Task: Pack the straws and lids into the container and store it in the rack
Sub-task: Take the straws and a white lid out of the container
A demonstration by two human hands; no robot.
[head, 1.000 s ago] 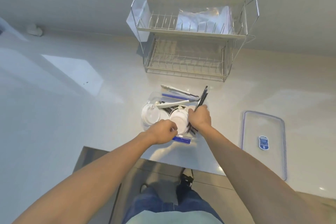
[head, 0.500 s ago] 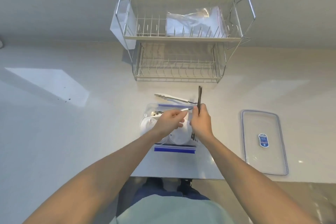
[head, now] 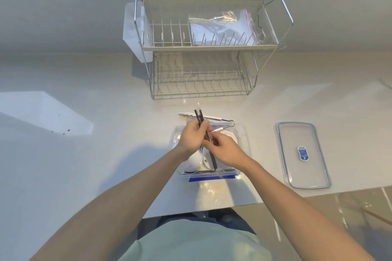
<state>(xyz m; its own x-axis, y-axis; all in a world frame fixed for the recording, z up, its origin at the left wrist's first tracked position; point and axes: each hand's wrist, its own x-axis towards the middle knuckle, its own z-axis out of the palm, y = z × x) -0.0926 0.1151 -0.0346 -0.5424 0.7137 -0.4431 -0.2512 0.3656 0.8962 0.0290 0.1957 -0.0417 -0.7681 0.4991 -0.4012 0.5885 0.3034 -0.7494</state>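
A clear plastic container point(head: 241, 172) with blue clips sits on the counter in front of me. White cup lids point(head: 194, 162) lie inside it. Both hands hover over it and hold a bundle of black straws point(head: 199, 115). My left hand point(head: 194, 135) grips the straws near their upper end, which sticks out past my fingers. My right hand point(head: 224, 148) grips them lower down, where their lower end point(head: 213, 160) reaches into the container. The container's clear lid point(head: 303, 154) with a blue sticker lies flat on the counter to the right.
A two-tier wire dish rack point(head: 203, 48) stands at the back against the wall, with a clear plastic bag point(head: 224, 27) on its top shelf. Metal tongs point(head: 222, 119) lie just behind the container. The counter's front edge runs right below the container.
My left hand has moved onto the black straws, so both hands hold the bundle. The bundle has tilted, its top leaning left. The camera view has shifted.
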